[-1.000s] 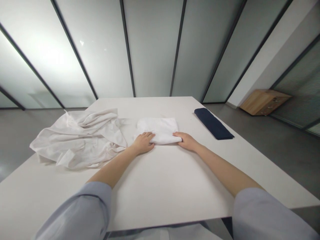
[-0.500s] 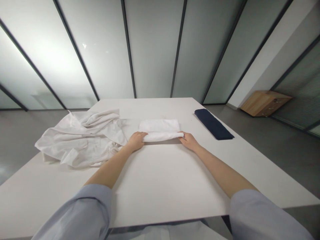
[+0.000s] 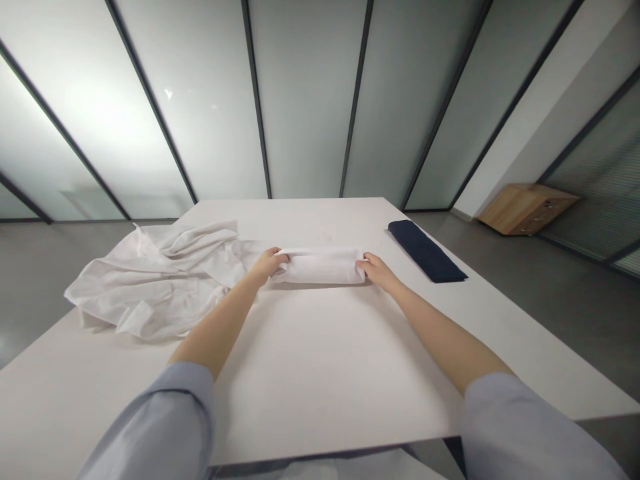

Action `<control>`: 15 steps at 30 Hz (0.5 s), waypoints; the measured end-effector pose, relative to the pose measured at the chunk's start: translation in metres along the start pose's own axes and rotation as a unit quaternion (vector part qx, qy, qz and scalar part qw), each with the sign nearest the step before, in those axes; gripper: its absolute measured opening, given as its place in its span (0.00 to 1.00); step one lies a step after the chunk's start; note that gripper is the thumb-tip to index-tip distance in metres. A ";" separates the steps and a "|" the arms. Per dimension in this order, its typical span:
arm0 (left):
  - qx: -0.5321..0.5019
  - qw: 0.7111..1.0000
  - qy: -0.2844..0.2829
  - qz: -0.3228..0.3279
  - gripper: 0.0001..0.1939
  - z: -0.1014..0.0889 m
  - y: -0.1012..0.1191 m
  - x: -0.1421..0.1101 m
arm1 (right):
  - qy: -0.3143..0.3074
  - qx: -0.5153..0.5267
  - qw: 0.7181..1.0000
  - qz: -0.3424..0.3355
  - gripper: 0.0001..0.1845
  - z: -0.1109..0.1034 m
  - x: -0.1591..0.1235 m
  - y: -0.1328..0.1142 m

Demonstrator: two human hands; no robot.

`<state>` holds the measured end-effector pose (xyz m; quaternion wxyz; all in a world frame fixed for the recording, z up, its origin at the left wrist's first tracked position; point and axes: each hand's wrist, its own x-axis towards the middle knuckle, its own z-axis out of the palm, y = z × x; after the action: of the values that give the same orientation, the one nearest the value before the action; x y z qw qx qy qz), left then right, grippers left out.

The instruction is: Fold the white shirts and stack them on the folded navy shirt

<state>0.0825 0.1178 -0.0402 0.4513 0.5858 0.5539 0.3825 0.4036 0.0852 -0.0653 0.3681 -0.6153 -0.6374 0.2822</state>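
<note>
Left hand (image 3: 270, 263) and right hand (image 3: 379, 270) grip a folded white bundle (image 3: 324, 269); navy cloth (image 3: 425, 251) lies folded, rumpled fabric (image 3: 160, 280) unfolded.

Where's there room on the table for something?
The table is bare from its near edge to the folded white cloth, and beyond that cloth. It's crowded at left, with the crumpled white cloth, and around the left hand and right hand.

Over there I see loose, pale grey-blue sleeves (image 3: 155, 427), softly creased and wide-mouthed; the forearms (image 3: 227, 323) and hands (image 3: 379, 272) are bare.
</note>
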 end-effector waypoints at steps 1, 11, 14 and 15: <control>-0.011 0.999 0.012 -0.029 0.15 0.001 0.001 0.007 | 0.004 -0.025 0.999 0.021 0.10 0.001 0.006 -0.002; 0.395 0.872 0.161 0.240 0.23 0.032 0.007 0.009 | 0.079 -0.306 0.948 -0.026 0.26 0.025 0.030 -0.013; 0.477 0.847 0.030 0.233 0.28 0.049 -0.001 -0.007 | -0.020 -0.360 0.924 -0.129 0.28 0.031 0.025 -0.013; 0.494 0.844 0.000 0.209 0.30 0.052 -0.006 -0.010 | -0.060 -0.376 0.915 -0.136 0.28 0.033 0.023 -0.014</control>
<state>0.1289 0.1021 -0.0609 0.0113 0.8332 0.5338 0.1441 0.3694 0.1101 -0.0695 0.1054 -0.5979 -0.7946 0.0058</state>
